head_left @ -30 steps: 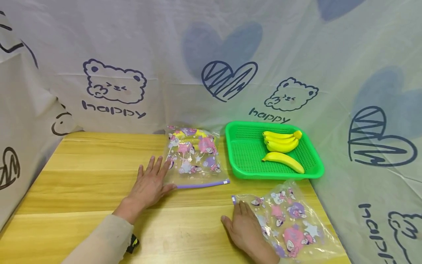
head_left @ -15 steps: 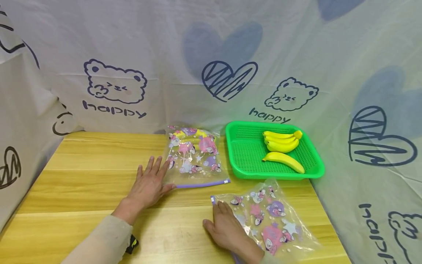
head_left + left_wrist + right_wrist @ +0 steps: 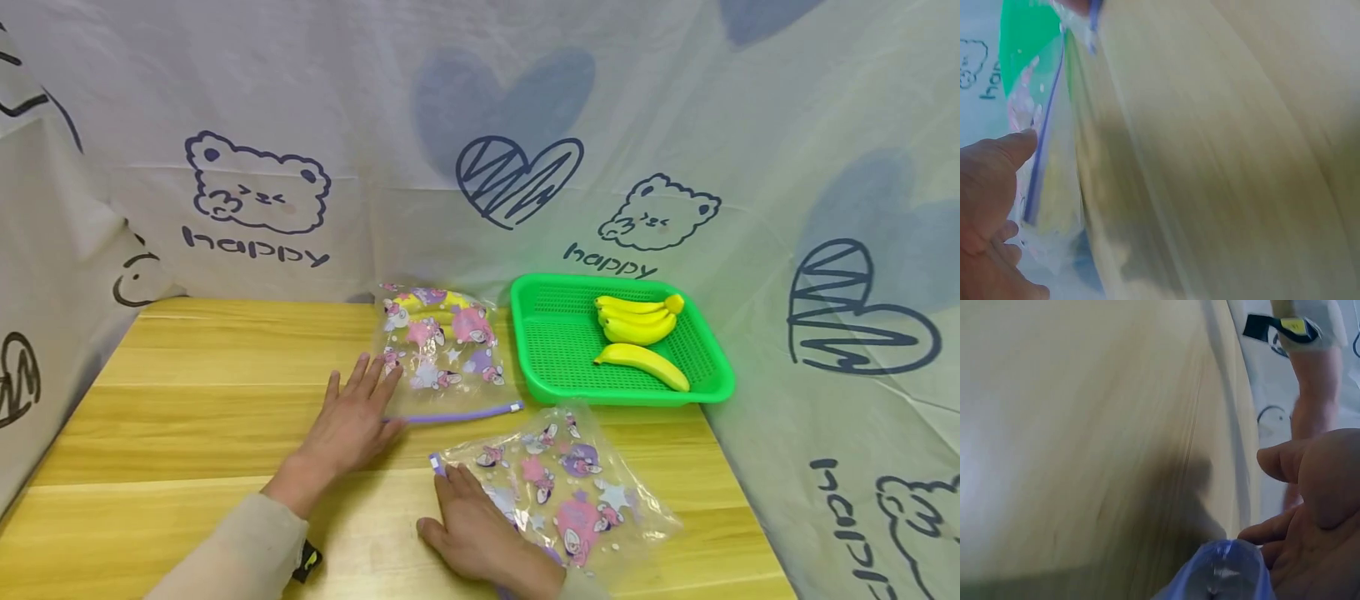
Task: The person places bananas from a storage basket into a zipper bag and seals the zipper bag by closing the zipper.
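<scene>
the left hand [image 3: 341, 429] is held open, with fingers spread at the near-left side of a printed clear bag [image 3: 453, 358] in which something yellow is enclosed, its thumb placed by the purple zip strip [image 3: 465, 415]. the right hand [image 3: 480, 525] is laid, fingers extended and thumb apart, on the zip side of a second printed bag [image 3: 581, 500], which is spread to its right. beyond that hand, a banana bunch [image 3: 636, 323] and a single banana [image 3: 647, 365] are held in a green basket [image 3: 555, 358] on the wooden counter [image 3: 195, 400].
</scene>
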`<state>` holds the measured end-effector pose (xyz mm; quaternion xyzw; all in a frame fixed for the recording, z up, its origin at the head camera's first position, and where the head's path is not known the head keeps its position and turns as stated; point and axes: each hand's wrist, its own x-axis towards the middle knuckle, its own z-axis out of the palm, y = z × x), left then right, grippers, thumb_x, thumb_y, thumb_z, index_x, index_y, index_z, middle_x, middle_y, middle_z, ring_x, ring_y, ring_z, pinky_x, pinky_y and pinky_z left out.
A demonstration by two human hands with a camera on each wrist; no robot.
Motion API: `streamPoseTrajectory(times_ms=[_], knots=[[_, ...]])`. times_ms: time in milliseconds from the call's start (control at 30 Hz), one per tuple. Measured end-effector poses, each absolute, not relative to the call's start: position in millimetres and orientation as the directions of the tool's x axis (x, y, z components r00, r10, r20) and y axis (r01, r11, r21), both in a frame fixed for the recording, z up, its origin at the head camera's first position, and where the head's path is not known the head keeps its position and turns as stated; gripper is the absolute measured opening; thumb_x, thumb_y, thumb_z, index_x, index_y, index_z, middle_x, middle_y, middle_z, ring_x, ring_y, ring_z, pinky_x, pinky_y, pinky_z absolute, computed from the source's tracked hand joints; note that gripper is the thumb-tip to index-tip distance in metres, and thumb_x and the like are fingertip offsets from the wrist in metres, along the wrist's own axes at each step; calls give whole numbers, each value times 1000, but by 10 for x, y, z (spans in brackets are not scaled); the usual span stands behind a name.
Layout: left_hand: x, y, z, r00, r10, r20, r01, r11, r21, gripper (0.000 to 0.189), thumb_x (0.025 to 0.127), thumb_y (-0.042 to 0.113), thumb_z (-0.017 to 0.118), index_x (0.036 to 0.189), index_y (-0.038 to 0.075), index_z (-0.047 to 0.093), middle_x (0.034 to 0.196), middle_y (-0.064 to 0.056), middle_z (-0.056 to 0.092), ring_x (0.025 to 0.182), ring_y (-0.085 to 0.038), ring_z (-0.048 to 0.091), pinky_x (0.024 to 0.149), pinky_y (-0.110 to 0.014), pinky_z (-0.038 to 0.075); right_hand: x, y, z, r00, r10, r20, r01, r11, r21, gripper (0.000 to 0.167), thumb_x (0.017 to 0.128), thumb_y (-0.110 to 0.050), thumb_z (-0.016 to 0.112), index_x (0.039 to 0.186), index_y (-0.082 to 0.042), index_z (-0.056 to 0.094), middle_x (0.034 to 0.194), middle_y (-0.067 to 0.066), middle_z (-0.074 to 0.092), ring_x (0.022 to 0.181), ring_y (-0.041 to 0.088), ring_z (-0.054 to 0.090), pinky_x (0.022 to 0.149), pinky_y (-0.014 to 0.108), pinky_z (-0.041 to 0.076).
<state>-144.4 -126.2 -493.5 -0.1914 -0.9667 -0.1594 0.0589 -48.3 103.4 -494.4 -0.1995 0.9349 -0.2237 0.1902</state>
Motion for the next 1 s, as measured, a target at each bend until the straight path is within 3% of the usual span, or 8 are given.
streamPoseTrajectory(times_ms=[267, 567, 700, 833, 1000], knots=[[-1390, -1074, -4855, -815, 502, 288, 568, 791, 227, 55, 100, 33, 72, 149, 10, 58, 163, -21, 44, 156, -43, 33, 124, -65, 26, -380, 819, -4945, -736, -613, -288, -461, 765, -449, 74, 107, -49, 55, 160, 0, 39, 168, 17, 36, 160, 32, 28, 128, 45, 28], [-1273, -910, -4836, -704, 677, 215, 710, 679, 189, 50, 106, 34, 62, 153, 17, 56, 168, -14, 39, 159, -41, 28, 124, -65, 24, -417, 829, -5009, -492, -835, -244, -746, 550, -375, 71, 111, -49, 46, 166, -7, 30, 174, 4, 27, 162, 19, 22, 128, 33, 27], [-1215, -882, -4891, -715, 693, 91, 698, 697, 164, 57, 109, 40, 54, 161, 18, 44, 170, -13, 35, 160, -40, 24, 123, -69, 24, -459, 826, -5006, -414, -869, -269, -808, 488, -331, 63, 111, -47, 48, 163, -14, 39, 172, 1, 31, 161, 17, 25, 127, 30, 28], [-1158, -944, -4957, -754, 656, -40, 645, 750, 147, 69, 108, 51, 51, 164, 14, 36, 173, -11, 30, 162, -40, 19, 123, -72, 20, -483, 818, -5002, -377, -882, -283, -820, 459, -342, 55, 111, -46, 48, 158, -18, 49, 169, -3, 38, 159, 15, 29, 125, 29, 30], [-1107, -1049, -4974, -795, 591, -138, 575, 806, 141, 78, 105, 58, 52, 164, 9, 35, 173, -11, 28, 162, -40, 18, 122, -77, 8, -500, 860, -4983, -430, -882, -193, -790, 471, -393, 51, 112, -43, 47, 152, -14, 56, 159, -3, 53, 152, 14, 42, 122, 30, 37]])
